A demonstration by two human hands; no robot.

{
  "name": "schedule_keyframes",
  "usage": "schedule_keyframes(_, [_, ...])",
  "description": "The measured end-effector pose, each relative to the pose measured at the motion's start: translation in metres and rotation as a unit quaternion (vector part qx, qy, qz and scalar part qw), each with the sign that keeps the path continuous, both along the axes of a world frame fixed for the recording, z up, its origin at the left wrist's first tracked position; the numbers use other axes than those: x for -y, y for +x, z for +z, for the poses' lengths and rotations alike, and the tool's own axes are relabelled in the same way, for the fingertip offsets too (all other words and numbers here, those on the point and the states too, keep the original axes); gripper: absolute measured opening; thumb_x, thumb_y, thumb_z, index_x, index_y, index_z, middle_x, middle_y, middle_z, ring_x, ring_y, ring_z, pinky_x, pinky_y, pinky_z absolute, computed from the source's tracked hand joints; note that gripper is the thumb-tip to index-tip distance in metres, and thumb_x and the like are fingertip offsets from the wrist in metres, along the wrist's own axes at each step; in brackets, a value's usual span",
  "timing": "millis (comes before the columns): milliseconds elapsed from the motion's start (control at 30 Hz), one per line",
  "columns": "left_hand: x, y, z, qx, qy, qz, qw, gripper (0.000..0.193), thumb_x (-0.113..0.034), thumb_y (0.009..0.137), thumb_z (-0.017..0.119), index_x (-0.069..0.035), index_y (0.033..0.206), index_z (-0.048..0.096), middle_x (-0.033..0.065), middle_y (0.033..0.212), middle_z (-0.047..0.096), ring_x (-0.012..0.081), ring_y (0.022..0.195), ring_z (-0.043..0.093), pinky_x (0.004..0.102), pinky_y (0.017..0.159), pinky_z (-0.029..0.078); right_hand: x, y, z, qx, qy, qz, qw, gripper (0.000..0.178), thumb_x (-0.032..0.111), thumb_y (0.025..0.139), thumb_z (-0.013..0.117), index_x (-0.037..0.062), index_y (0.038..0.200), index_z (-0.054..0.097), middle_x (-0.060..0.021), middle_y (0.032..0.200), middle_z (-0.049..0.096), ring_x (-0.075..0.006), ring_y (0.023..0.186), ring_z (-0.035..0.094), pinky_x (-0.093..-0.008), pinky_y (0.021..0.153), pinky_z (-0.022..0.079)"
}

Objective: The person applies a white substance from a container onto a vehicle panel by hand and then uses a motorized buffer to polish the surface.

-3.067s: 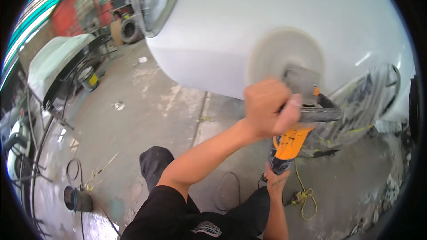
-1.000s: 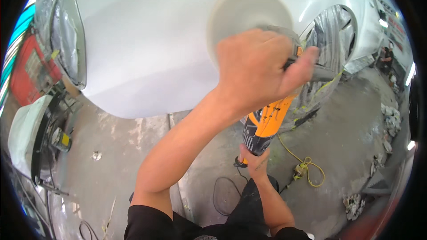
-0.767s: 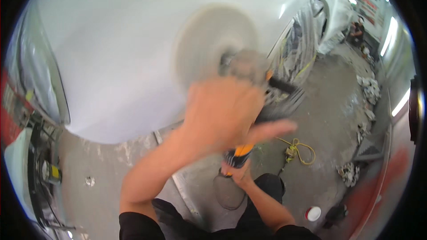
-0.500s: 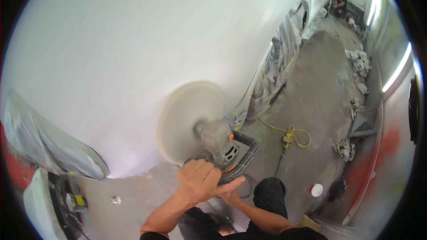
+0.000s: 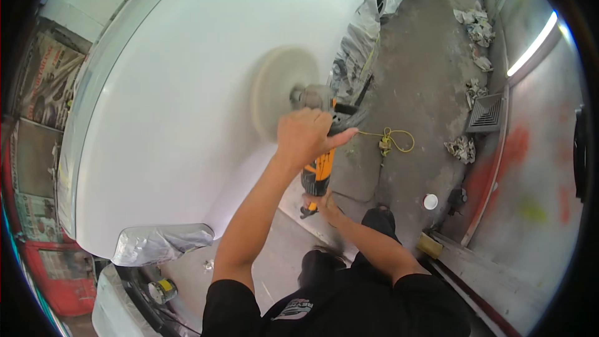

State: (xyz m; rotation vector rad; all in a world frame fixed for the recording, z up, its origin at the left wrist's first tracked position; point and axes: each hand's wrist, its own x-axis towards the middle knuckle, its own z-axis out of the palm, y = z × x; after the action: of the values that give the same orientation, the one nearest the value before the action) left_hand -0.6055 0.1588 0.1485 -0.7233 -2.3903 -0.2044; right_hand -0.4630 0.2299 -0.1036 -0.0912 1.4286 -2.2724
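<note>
My left hand (image 5: 304, 136) is closed over the front handle of an orange and black polisher (image 5: 321, 167). Lower down, my right hand (image 5: 323, 205) wraps round the rear end of the tool's body, its fingers partly hidden. The tool's round, cream-coloured pad (image 5: 274, 90) is blurred by spinning and lies against a glossy white car panel (image 5: 181, 100). Silvery masking film (image 5: 163, 243) covers a long part at the panel's lower corner. More plastic sheeting (image 5: 357, 40) hangs along the car's right side by the wheel arch.
A yellow cord (image 5: 399, 140) lies looped on the floor (image 5: 424, 68), with a dark cable running from it. Crumpled masking waste (image 5: 462, 148) and a floor vent (image 5: 485, 113) line the right wall. A white, red-rimmed lid (image 5: 430, 201) is nearby. Lower left stands a bumper (image 5: 115, 302).
My hands and the polisher have moved up and farther across the panel. The view has shifted, showing more of the panel's left edge and my arms. The pad is spinning in both frames.
</note>
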Motion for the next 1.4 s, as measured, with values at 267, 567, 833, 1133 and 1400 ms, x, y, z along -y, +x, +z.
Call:
schedule_keyframes(267, [-0.084, -0.107, 0.017, 0.085, 0.04, 0.015, 0.995, 0.058, -0.062, 0.075, 0.076, -0.011, 0.059, 0.055, 0.0069, 0.058, 0.056, 0.0288, 0.053, 0.055, 0.0423, 0.048, 0.04, -0.069, -0.103, 0.017, 0.117, -0.031, -0.015, 0.993, 0.019, 0.011, 0.084, 0.065, 0.002, 0.07, 0.055, -0.007, 0.067, 0.057, -0.0173, 0.06, 0.057, -0.033, 0.062, 0.048])
schedule_keyframes(567, [-0.066, -0.011, 0.014, 0.099, -0.008, 0.127, 0.987, 0.051, -0.047, 0.072, 0.084, -0.012, 0.058, 0.05, 0.0036, 0.054, 0.048, 0.0247, 0.049, 0.051, 0.0373, 0.045, 0.038, -0.097, -0.043, 0.032, 0.094, 0.011, 0.129, 0.987, 0.018, 0.015, 0.083, 0.072, 0.0024, 0.077, 0.062, -0.0009, 0.067, 0.06, -0.0121, 0.061, 0.057, -0.0313, 0.059, 0.047])
schedule_keyframes(833, [-0.046, 0.032, 0.001, 0.061, 0.082, 0.14, 0.985, 0.041, -0.033, 0.076, 0.083, -0.009, 0.06, 0.055, 0.0076, 0.054, 0.048, 0.0262, 0.047, 0.047, 0.0382, 0.044, 0.035, -0.101, -0.033, -0.004, 0.04, 0.009, 0.148, 0.988, 0.021, 0.021, 0.083, 0.076, 0.0038, 0.08, 0.066, -0.0023, 0.065, 0.062, -0.0115, 0.058, 0.057, -0.0305, 0.052, 0.043])
schedule_keyframes(1133, [-0.106, -0.104, 0.015, 0.041, 0.035, 0.005, 0.999, 0.049, -0.052, 0.079, 0.076, -0.011, 0.062, 0.055, 0.0074, 0.061, 0.056, 0.0272, 0.06, 0.057, 0.0405, 0.05, 0.042, -0.099, -0.101, 0.013, 0.034, -0.045, 0.059, 0.997, 0.029, 0.021, 0.096, 0.061, 0.0007, 0.076, 0.053, -0.0035, 0.063, 0.053, -0.0161, 0.06, 0.058, -0.0325, 0.063, 0.048])
schedule_keyframes(1400, [-0.087, -0.035, -0.008, 0.116, -0.002, 0.091, 0.989, 0.05, -0.05, 0.077, 0.079, -0.011, 0.061, 0.052, 0.0061, 0.059, 0.054, 0.0269, 0.056, 0.056, 0.0395, 0.049, 0.043, -0.085, -0.025, 0.012, 0.05, -0.037, 0.099, 0.993, 0.011, 0.007, 0.079, 0.067, 0.0047, 0.073, 0.058, -0.004, 0.066, 0.058, -0.0143, 0.06, 0.058, -0.0309, 0.061, 0.048])
